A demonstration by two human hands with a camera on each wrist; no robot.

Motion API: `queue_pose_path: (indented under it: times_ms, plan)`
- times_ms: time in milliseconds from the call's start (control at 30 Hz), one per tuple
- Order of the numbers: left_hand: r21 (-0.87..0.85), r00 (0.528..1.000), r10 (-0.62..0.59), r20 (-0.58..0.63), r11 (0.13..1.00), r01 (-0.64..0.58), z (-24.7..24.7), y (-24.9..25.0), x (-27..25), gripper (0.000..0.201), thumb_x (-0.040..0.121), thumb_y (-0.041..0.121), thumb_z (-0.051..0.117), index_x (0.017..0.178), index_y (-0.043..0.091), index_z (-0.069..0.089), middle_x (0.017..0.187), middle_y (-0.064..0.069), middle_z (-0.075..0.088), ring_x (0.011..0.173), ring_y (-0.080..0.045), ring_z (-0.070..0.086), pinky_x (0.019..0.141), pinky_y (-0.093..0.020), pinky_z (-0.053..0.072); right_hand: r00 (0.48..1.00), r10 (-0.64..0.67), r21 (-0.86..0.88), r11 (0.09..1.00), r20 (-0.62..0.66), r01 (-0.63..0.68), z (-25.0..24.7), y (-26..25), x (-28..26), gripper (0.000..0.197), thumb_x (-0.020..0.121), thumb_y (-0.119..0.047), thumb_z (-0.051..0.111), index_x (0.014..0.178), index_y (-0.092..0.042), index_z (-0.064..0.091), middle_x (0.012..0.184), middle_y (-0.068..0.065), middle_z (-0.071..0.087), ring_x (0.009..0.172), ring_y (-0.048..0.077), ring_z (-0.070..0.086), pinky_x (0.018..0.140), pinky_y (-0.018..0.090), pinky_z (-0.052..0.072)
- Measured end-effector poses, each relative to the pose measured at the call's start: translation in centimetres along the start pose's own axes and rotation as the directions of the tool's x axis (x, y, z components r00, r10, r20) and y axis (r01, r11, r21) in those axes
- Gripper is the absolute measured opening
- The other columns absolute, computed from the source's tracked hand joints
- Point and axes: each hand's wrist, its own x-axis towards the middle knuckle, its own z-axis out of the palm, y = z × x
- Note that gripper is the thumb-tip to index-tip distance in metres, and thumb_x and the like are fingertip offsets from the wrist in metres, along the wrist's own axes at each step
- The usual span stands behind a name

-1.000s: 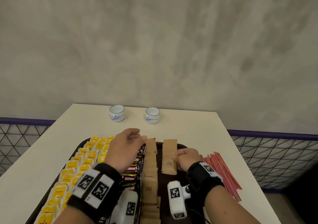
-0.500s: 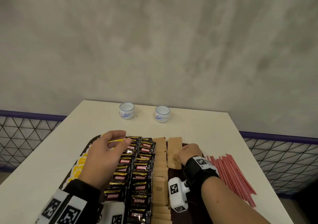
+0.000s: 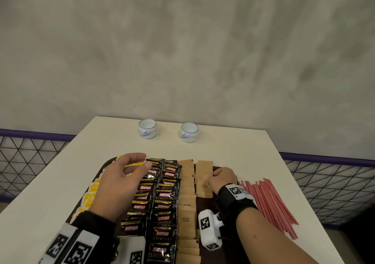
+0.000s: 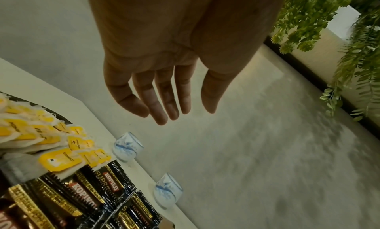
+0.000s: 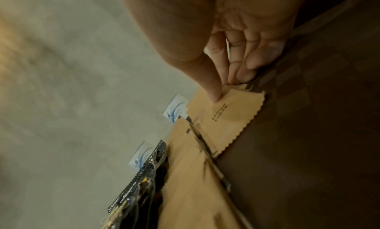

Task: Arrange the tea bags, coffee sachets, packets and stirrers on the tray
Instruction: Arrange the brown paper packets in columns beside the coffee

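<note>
Tray [image 3: 205, 203] is seen on white worktop [image 3: 50, 192], loaded L to R w/ yellow tea bags [image 3: 90, 194], black coffee sachets [image 3: 162, 194] and brown packets [image 3: 186, 192]. One brown packet [image 3: 204, 180] is pinched at its edge by R hand [image 3: 222, 179], thumb and fingers [image 5: 242, 70] curled on it. L hand [image 3: 119, 179] is held above the tea bags, fingers relaxed, nothing gripped; red stirrers [image 3: 267, 205] are laid on the worktop, right of the tray.

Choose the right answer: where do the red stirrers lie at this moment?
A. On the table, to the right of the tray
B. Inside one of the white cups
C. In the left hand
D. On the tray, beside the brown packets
A: the red stirrers lie on the bare table, outside the tray, beyond the right hand.
</note>
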Motion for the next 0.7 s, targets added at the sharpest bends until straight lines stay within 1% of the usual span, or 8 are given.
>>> queue_pose_path:
  times_ms: [67,100,167,233,300,400,533,700]
  plan:
    - [0.017,1.0,0.008,0.001,1.0,-0.008,-0.1,-0.1,-0.1,0.017,0.085,0.025,0.068,0.102,0.022,0.067,0.092,0.001,0.073,0.09,-0.016,0.069,0.079,-0.044,0.057,1.0,-0.011,-0.001,1.0,-0.011,0.011,0.0,-0.1,-0.2,0.03,0.086,-0.001,0.055,0.114,0.004,0.066,0.116,0.019,0.067,0.109,0.033,0.063,0.09,0.035,0.051]
    - [0.024,1.0,0.013,0.0,1.0,-0.013,-0.2,-0.1,-0.1,0.017,0.085,0.026,0.068,0.102,0.023,0.067,0.093,0.002,0.073,0.092,-0.015,0.068,0.081,-0.043,0.056,1.0,-0.01,0.002,1.0,-0.013,0.01,0.0,-0.1,-0.3,0.029,0.087,-0.002,0.056,0.113,0.004,0.066,0.115,0.019,0.067,0.107,0.033,0.063,0.089,0.035,0.051]
    - [0.049,0.999,0.042,-0.012,0.998,-0.042,-0.4,-0.1,-0.2,0.017,0.085,0.025,0.068,0.101,0.023,0.068,0.095,0.005,0.072,0.094,-0.011,0.066,0.083,-0.035,0.053,1.0,-0.005,0.022,1.0,-0.01,0.005,0.2,0.0,-0.2,0.025,0.086,-0.005,0.058,0.109,0.0,0.067,0.105,0.014,0.069,0.094,0.03,0.064,0.085,0.033,0.051]
    - [0.075,0.997,0.075,-0.026,0.995,-0.073,-0.6,-0.2,-0.2,0.016,0.085,0.025,0.068,0.101,0.023,0.068,0.096,0.008,0.07,0.096,-0.007,0.064,0.079,-0.024,0.048,1.0,0.001,0.035,0.999,-0.009,-0.001,0.5,0.1,-0.1,0.011,0.086,-0.008,0.061,0.096,-0.01,0.064,0.099,0.006,0.065,0.083,0.021,0.055,0.082,0.029,0.049]
    - [0.076,0.996,0.084,-0.029,0.994,-0.081,-0.8,-0.2,-0.3,0.015,0.085,0.024,0.068,0.1,0.024,0.068,0.095,0.009,0.07,0.095,-0.006,0.063,0.073,-0.019,0.045,1.0,0.005,0.046,0.999,-0.014,-0.004,0.8,0.2,0.1,0.009,0.086,-0.01,0.062,0.09,-0.016,0.056,0.105,0.006,0.064,0.09,0.021,0.056,0.082,0.026,0.047]
    - [0.071,0.996,0.084,-0.021,0.994,-0.082,-1.0,-0.3,-0.6,0.013,0.085,0.023,0.068,0.098,0.024,0.068,0.094,0.009,0.07,0.094,-0.005,0.063,0.071,-0.018,0.044,1.0,0.016,0.04,0.999,-0.014,-0.015,1.0,0.3,0.2,0.021,0.086,-0.009,0.063,0.106,-0.013,0.059,0.118,0.007,0.061,0.11,0.024,0.057,0.088,0.026,0.046]
    - [0.035,0.997,0.072,-0.024,0.997,-0.071,-1.3,-0.3,-0.7,0.011,0.085,0.021,0.068,0.096,0.023,0.069,0.092,0.007,0.072,0.093,-0.005,0.064,0.078,-0.024,0.048,1.0,0.017,0.008,1.0,-0.011,-0.017,0.8,0.4,0.0,0.027,0.086,-0.001,0.059,0.111,-0.009,0.06,0.12,0.011,0.061,0.112,0.026,0.057,0.091,0.028,0.046]
    - [0.026,0.998,0.064,-0.025,0.998,-0.063,-1.5,-0.3,-0.8,0.008,0.085,0.021,0.068,0.09,0.027,0.069,0.082,0.02,0.072,0.084,0.006,0.065,0.071,-0.02,0.046,1.0,0.015,-0.016,1.0,-0.022,-0.015,0.7,0.5,0.1,0.031,0.084,0.003,0.059,0.112,-0.008,0.062,0.119,0.013,0.062,0.112,0.027,0.058,0.094,0.03,0.048]
